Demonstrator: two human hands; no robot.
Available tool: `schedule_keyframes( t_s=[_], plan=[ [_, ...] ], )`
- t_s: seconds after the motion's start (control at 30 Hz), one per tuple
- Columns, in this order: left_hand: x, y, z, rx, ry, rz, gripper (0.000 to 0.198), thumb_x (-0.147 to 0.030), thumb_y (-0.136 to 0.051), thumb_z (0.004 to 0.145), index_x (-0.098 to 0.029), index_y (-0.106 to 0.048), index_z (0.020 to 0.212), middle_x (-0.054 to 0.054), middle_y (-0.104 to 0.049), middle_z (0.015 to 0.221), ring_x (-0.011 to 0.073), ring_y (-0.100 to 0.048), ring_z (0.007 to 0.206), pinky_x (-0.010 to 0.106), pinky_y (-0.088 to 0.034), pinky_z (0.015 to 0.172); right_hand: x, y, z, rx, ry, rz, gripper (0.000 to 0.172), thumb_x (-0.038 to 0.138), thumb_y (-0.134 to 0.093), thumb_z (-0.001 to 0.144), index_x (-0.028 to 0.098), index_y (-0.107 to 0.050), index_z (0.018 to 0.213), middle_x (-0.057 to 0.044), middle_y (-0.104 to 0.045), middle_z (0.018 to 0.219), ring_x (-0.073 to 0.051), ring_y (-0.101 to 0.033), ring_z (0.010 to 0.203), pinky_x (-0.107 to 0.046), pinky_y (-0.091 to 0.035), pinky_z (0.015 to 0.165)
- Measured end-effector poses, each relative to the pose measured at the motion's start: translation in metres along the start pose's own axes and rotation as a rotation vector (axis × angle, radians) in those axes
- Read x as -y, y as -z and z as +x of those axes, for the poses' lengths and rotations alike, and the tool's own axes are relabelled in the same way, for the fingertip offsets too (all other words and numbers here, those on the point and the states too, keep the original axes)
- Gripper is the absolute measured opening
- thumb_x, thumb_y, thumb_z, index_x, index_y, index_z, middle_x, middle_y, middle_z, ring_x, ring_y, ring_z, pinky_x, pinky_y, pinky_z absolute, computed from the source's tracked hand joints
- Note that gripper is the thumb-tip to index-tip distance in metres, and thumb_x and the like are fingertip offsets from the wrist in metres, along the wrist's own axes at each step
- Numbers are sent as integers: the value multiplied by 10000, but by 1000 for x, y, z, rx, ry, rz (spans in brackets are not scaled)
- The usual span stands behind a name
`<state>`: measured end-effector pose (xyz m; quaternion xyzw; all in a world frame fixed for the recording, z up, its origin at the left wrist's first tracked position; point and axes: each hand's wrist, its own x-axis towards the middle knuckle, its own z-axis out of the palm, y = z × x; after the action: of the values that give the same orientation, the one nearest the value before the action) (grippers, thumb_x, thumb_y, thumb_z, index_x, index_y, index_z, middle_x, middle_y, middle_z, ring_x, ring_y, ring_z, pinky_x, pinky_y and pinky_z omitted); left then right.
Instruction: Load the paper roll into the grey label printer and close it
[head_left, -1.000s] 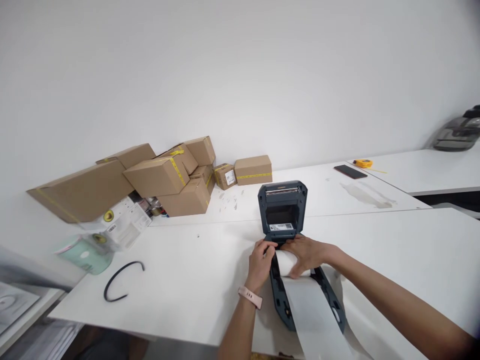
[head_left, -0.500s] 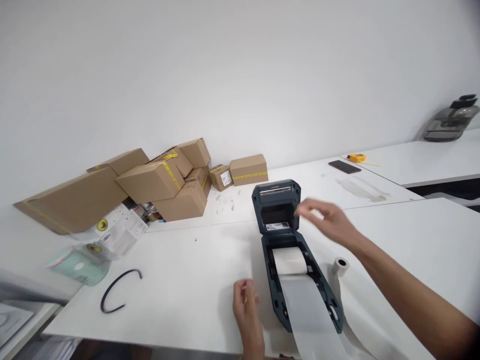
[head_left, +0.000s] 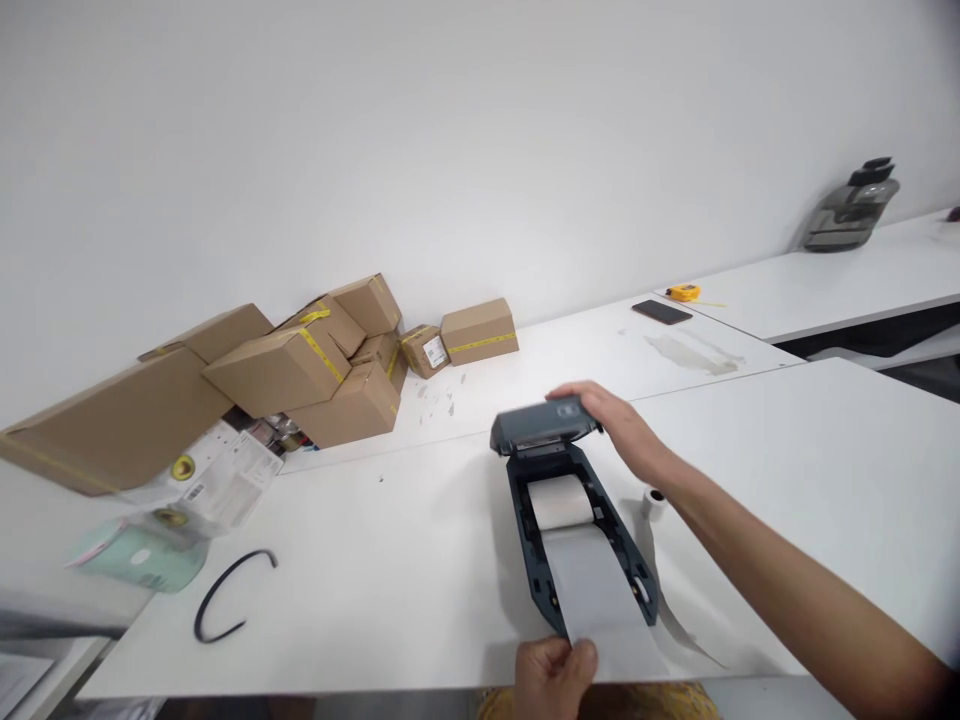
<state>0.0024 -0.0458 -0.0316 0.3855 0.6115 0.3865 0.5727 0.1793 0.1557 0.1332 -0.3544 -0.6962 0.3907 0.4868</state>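
Observation:
A dark blue-grey label printer [head_left: 526, 560] lies on the white table with its lid [head_left: 529, 425] tilted partway over the body. My right hand [head_left: 619, 425] grips the lid's far right edge, fingers over its top. Inside the printer sits a white paper roll [head_left: 561, 502]. From it a wide pale strip [head_left: 592, 580] runs out past the printer's front toward the table edge. My left hand [head_left: 555, 672] is closed on the strip's left edge, thumb on top, just in front of the printer.
Right of the printer stands a small paper roll [head_left: 654, 503] with a loose tail. Cardboard boxes [head_left: 277, 370] are piled back left. A black curved band [head_left: 214, 595] lies at left. Farther right are a phone [head_left: 661, 312], a tape measure [head_left: 684, 292] and a bottle [head_left: 851, 210].
The lid has swung from upright to partly lowered, with my right hand now on it. My left hand has moved right and taken hold of the paper strip. The view has shifted slightly.

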Motion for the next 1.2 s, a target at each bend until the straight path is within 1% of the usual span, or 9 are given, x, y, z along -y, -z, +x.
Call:
schedule_keyframes(
  t_s=[0.17, 0.33, 0.5, 0.6, 0.67, 0.73, 0.83, 0.97, 1.2],
  plan=[
    [-1, -13, -6, 57, -56, -47, 714, -838, -650, 623, -132, -746, 673, 66, -660, 642, 206, -591, 672, 309, -483, 688, -29, -16, -107, -16, 123, -73, 322, 412, -408, 1015, 357, -627, 1245, -33, -562, 1429, -303, -390, 1422, -523, -305, 1181],
    [5, -16, -4, 16, -116, -4, 711, -814, -646, 659, -124, -793, 746, 105, -703, 747, 217, -594, 709, 326, -479, 716, -50, -31, -160, 3, 48, -187, 345, 369, -455, 999, 387, -610, 1306, -20, -499, 1513, -341, -292, 1486, -621, -273, 1190],
    [13, -13, -7, -62, -164, 10, 680, -802, -654, 667, -129, -745, 641, 84, -661, 702, 182, -551, 665, 303, -425, 661, -60, -40, -175, -75, 60, -233, 332, 324, -478, 992, 396, -632, 1277, -13, -527, 1491, -330, -319, 1478, -613, -305, 1174],
    [5, -9, -16, -258, -192, 60, 641, -784, -600, 742, -167, -625, 569, 25, -566, 591, 155, -503, 604, 286, -401, 614, -63, -43, -177, -114, 154, -344, 348, 259, -478, 988, 370, -620, 1286, -24, -561, 1461, -306, -385, 1448, -590, -289, 1173],
    [-9, -8, -20, -469, -273, 60, 575, -739, -555, 816, -181, -639, 705, 33, -614, 703, 176, -562, 701, 287, -452, 692, -63, -41, -177, -115, 261, -465, 377, 201, -480, 977, 328, -598, 1312, -36, -565, 1461, -287, -415, 1433, -571, -239, 1185],
    [-28, -10, -18, -605, -371, 25, 547, -694, -531, 863, -198, -665, 1050, 92, -674, 1099, 234, -610, 1046, 308, -474, 917, -60, -37, -174, -90, 357, -594, 397, 165, -491, 961, 279, -584, 1329, -55, -568, 1463, -269, -419, 1433, -544, -179, 1200],
    [-55, -17, -5, -494, -331, -22, 727, -645, -528, 892, -252, -384, 1487, 109, -374, 1584, 283, -368, 1445, 346, -394, 1120, -53, -27, -169, -30, 464, -737, 410, 157, -496, 946, 219, -574, 1344, -86, -583, 1451, -247, -402, 1447, -509, -124, 1216],
    [-68, -22, 12, -322, -261, -73, 835, -603, -578, 887, -249, -234, 1561, 120, -270, 1646, 304, -354, 1469, 361, -417, 1128, -50, -18, -163, 48, 528, -810, 420, 178, -487, 952, 190, -557, 1366, -92, -587, 1446, -224, -363, 1470, -485, -114, 1227],
    [-52, -23, 14, -347, -298, -44, 790, -572, -530, 922, -232, -217, 1563, 119, -261, 1650, 301, -326, 1486, 361, -396, 1150, -58, -29, -168, 18, 459, -740, 386, 205, -464, 965, 177, -564, 1336, -118, -549, 1474, -225, -317, 1491, -434, -210, 1195]
  ],
)
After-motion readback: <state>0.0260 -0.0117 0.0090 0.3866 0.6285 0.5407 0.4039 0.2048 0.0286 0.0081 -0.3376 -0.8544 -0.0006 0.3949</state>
